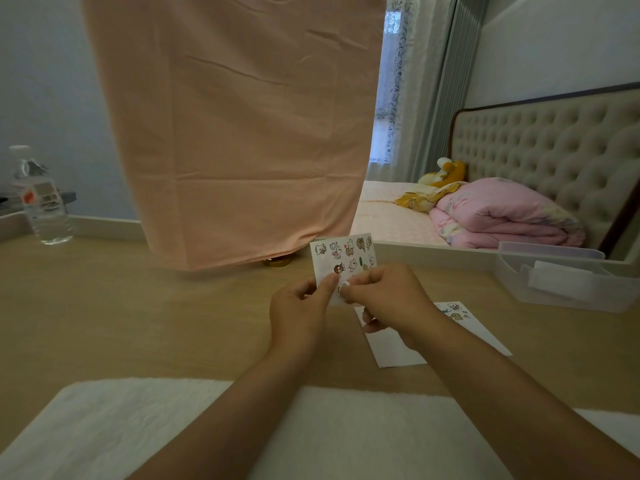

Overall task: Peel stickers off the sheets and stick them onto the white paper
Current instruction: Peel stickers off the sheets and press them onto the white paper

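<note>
A sticker sheet (343, 254) with small cartoon animals is held upright above the wooden table. My left hand (299, 306) grips its lower left edge between thumb and fingers. My right hand (388, 299) pinches a small sticker (341, 289) at the sheet's lower part, fingertips meeting the left thumb. A white paper (391, 348) lies flat on the table under my right hand and wrist, with a few stickers (453, 311) on its far right corner.
A white towel (138, 427) covers the table's near edge. A water bottle (41, 199) stands far left. A clear plastic box (568, 278) sits at the right. A peach cloth (235, 133) hangs behind the table; a bed lies beyond.
</note>
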Demonstrator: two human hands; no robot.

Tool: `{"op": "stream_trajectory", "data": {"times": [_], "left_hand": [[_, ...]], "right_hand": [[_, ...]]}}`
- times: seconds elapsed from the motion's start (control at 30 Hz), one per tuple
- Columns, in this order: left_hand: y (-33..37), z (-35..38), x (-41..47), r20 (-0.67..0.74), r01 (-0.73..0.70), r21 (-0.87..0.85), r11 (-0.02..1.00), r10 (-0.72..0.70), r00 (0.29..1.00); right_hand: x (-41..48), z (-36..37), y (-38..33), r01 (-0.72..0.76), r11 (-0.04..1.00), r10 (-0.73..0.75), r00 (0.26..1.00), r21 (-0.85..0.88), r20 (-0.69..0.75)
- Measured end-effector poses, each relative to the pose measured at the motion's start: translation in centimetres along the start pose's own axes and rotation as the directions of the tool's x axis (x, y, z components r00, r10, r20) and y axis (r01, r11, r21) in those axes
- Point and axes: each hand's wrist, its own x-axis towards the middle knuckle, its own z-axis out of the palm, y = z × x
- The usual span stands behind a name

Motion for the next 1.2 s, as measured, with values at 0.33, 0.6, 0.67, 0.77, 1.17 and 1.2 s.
{"op": "stream_trajectory", "data": {"times": [0.33,0.6,0.67,0.77,1.17,1.2], "left_hand": [[0.1,-0.5,0.6,-0.096,0.05,-0.069,0.996,-0.057,0.994],[-1.1,-3.6,3.0,0.047,-0.046,0.649,0.759,0.02,0.999],[-1.1,-4.0,3.1,0.022,-0.043,0.855,0.516,0.046,0.999],[-0.4,-3.7,2.7,0.064,-0.164,0.845,0.51,0.208,0.976],[0.2,-1.6,0.7,0.139,-0.024,0.288,0.957,-0.016,0.99],[0.1,-1.5,0.7,0.133,-0.027,0.306,0.952,-0.015,0.991]], "right_hand": [[-0.7,0.7,0.0,-0.152,0.963,0.134,0.986,0.224,0.097],[-0.1,0.0,0.4,-0.12,0.977,0.095,0.986,0.179,0.141],[0.1,-0.3,0.6,-0.123,0.973,0.093,0.983,0.193,0.16],[0.3,-0.7,0.9,-0.14,0.957,0.088,0.975,0.254,0.204],[0.0,-0.9,1.3,0.043,0.999,-0.049,0.983,0.033,0.177],[0.1,-0.7,1.6,0.104,0.994,-0.096,0.984,-0.043,0.152]]}}
